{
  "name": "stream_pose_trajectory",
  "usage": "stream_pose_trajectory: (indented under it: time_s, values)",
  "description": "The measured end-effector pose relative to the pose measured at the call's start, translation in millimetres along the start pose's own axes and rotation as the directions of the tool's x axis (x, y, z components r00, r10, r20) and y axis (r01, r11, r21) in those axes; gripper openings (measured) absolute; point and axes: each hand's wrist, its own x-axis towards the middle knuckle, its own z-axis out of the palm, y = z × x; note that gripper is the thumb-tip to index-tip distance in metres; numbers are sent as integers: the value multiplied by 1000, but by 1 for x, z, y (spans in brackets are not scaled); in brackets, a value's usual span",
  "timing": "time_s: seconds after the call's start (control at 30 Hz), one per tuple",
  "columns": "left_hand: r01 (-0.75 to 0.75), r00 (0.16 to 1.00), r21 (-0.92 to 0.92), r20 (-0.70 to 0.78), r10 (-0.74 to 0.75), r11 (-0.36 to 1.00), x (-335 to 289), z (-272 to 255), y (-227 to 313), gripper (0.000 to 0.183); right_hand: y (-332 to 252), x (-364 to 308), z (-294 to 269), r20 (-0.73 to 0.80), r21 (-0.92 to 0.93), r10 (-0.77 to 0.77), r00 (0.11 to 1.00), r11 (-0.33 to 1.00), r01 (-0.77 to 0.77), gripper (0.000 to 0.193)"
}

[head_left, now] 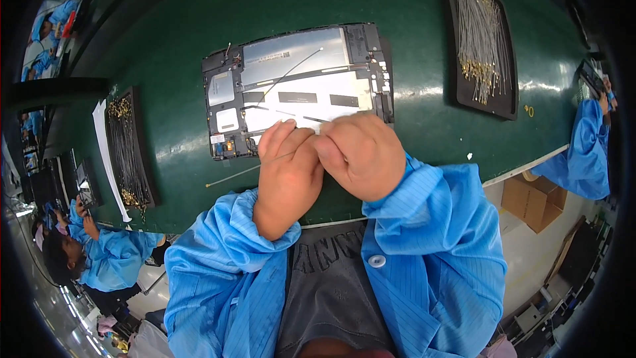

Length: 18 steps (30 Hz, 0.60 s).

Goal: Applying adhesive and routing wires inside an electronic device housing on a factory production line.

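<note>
On the green bench mat (411,46), one thin grey cable (288,74) looks already routed across the opened flat tablet chassis (298,86), while the left hand (288,172) and right hand (361,156), fingers curled together, pinch another thin wire at its near edge, not yet seated.

Two trays (135,152) – one open tablet (298,86)

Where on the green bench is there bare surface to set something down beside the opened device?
Bare green bench lies between the opened device and the right tray of wires, and between the device and the left tray. The near edge is crowded: both hands, left and right, meet there.
</note>
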Motion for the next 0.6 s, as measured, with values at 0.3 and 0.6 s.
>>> stream_pose_trajectory:
  time_s: [0.3,0.6]
  values:
    - [-32,999,133,11,31,991,7,-19,-24,14,13,3,-32,49,619,783,620,463,-634,38]
    - [541,834,-107,-57,-549,834,-36,-60,-85,26,8,-19,-53,383,218,900,208,131,-967,53]
